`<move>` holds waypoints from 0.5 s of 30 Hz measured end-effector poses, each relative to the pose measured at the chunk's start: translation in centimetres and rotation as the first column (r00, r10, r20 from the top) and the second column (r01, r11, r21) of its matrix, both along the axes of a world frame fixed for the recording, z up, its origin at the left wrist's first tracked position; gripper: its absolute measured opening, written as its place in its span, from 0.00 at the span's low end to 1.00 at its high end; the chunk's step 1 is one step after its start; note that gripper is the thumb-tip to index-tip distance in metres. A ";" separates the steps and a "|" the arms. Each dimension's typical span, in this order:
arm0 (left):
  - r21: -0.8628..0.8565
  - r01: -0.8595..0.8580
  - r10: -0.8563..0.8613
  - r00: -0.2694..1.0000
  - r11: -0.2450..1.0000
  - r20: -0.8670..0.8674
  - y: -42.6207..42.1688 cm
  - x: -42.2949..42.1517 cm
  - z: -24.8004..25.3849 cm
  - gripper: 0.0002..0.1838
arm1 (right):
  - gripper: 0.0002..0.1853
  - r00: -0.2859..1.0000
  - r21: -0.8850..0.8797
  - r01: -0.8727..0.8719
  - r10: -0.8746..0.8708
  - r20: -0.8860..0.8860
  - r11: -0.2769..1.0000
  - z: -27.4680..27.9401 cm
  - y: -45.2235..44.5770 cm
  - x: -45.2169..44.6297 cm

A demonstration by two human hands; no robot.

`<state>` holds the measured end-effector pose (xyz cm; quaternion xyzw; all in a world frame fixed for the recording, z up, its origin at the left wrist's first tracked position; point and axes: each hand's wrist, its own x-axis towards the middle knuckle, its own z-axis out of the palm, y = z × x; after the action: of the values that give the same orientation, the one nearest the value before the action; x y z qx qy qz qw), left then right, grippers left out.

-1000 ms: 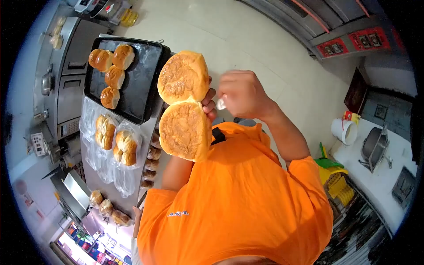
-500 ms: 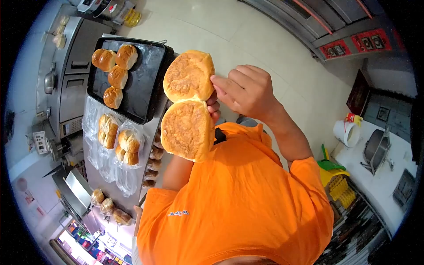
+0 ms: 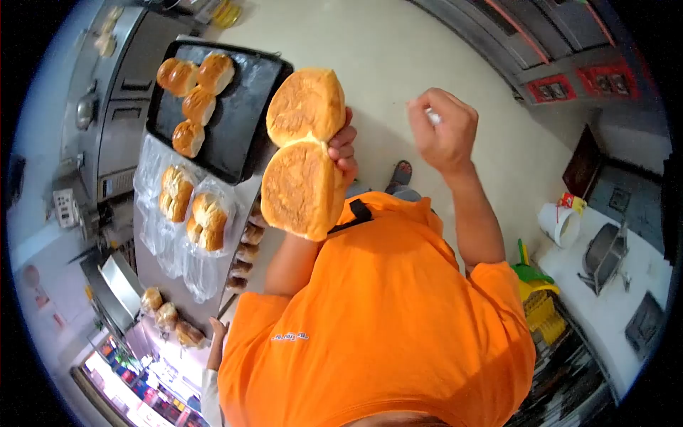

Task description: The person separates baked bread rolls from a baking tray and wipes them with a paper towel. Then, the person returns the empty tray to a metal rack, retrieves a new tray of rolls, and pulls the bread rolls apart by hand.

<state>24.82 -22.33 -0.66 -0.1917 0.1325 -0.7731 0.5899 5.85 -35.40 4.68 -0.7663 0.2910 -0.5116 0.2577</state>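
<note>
My left hand point(image 3: 343, 149) is closed around a joined pair of bread buns point(image 3: 302, 188), holding them from behind. Their browned, wrinkled flat sides face me. Off to the right of the bread, my right hand point(image 3: 447, 128) is raised with its fingers curled together. A small whitish spot shows between thumb and fingers, too small to name. Beyond the buns lies a black baking tray point(image 3: 238, 117) with several glossy buns point(image 3: 198, 105) on its left side. Nearer, bagged buns point(image 3: 208, 220) rest on clear plastic bags point(image 3: 160, 242).
The metal table point(image 3: 178, 295) runs along the left. More wrapped bread point(image 3: 167, 317) lies at its near end, beside another person's hand point(image 3: 218, 331). Small wrapped loaves point(image 3: 247, 252) line a lower level at the table's right side. A white bucket point(image 3: 562, 224) stands at the right.
My right hand has let go of the buns' edge and moved right, away from them. The left hand still holds the buns. Another person's hand now shows at the table's near end.
</note>
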 end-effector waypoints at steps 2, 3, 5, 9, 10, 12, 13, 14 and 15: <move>-0.023 -0.047 0.046 0.998 0.999 -0.043 -0.3 0.4 -0.7 0.33 | 0.05 0.863 0.270 0.134 0.022 -0.505 0.954 -1.1 -0.2 -0.8; -0.013 -0.057 0.056 0.998 0.998 -0.037 -0.2 0.6 -0.7 0.33 | 0.05 0.865 0.280 0.123 0.036 -0.501 0.952 -1.1 0.5 -0.6; -0.020 -0.065 0.065 0.998 0.998 0.000 -0.9 1.0 -0.6 0.31 | 0.08 0.971 0.454 -0.079 0.171 -0.166 0.888 -0.5 1.4 -0.7; -0.034 -0.075 0.075 0.997 0.997 0.007 -1.5 0.9 -0.1 0.29 | 0.02 0.963 0.337 -0.254 0.271 -0.001 0.906 2.6 3.8 1.1; -0.028 -0.089 0.090 0.995 0.996 0.045 -1.4 0.9 -0.1 0.28 | 0.02 0.965 0.343 -0.246 0.263 -0.004 0.907 2.9 4.5 1.9; -0.025 -0.099 0.101 0.992 0.995 0.079 -1.7 1.2 -0.6 0.28 | 0.07 0.914 0.130 -0.399 0.383 0.133 0.908 3.3 5.2 3.0; -0.045 -0.064 0.067 0.995 0.997 0.070 -2.0 1.7 -1.5 0.27 | 0.07 0.916 0.130 -0.395 0.379 0.129 0.909 3.2 5.5 2.8; -0.066 -0.031 0.035 0.997 0.997 0.062 -2.2 2.0 -2.2 0.27 | 0.09 0.897 0.083 -0.441 0.439 0.042 0.893 2.8 5.9 2.6; -0.065 -0.032 0.036 0.998 0.997 0.058 -2.2 1.7 -1.6 0.27 | 0.11 0.869 0.044 -0.491 0.493 -0.047 0.870 2.3 6.2 2.5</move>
<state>26.51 -24.50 -2.31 -0.1897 0.0866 -0.7722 0.6002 8.36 -29.17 6.95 -0.8253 0.1015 -0.4027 0.3825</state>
